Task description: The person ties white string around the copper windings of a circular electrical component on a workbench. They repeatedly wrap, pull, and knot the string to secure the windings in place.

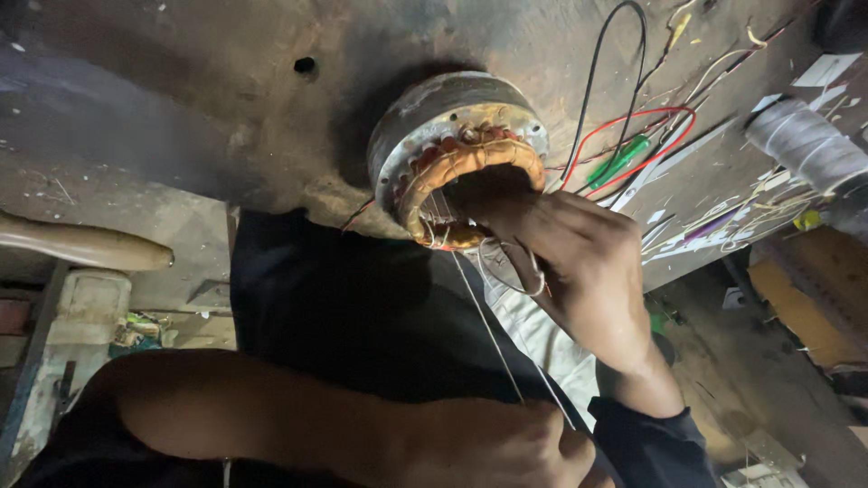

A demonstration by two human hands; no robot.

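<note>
- Motor core (457, 145), round and grey-metal, sits on a dark, stained workbench (181, 108) at about twelve o'clock in the view; its open face is ringed with copper-brown coils wrapped in tan tape.
- Thin pale thread (488, 330) runs taut from the core's lower edge down toward six o'clock, ending at the lower hand.
- The right hand (579, 262) reaches in from four o'clock, fingers bent and pushed into the core's opening, touching the taped coils; a loop of the thread hangs around its fingers. How tightly it pinches the thread cannot be told, as the fingertips are hidden inside the coil ring.
- The left hand (502, 447) sits at six o'clock, closed in a fist around the lower end of the thread, forearm lying across the bottom of the view over dark clothing.
- At two o'clock of the core, red and black wires (633, 136) loop across the bench beside a small green tube (619, 161).
- At three o'clock, near the frame edge, lies a spool of pale thread (805, 145), among scraps of paper and wire ends.
- A tan wooden handle (81, 246) juts in at nine o'clock.
</note>
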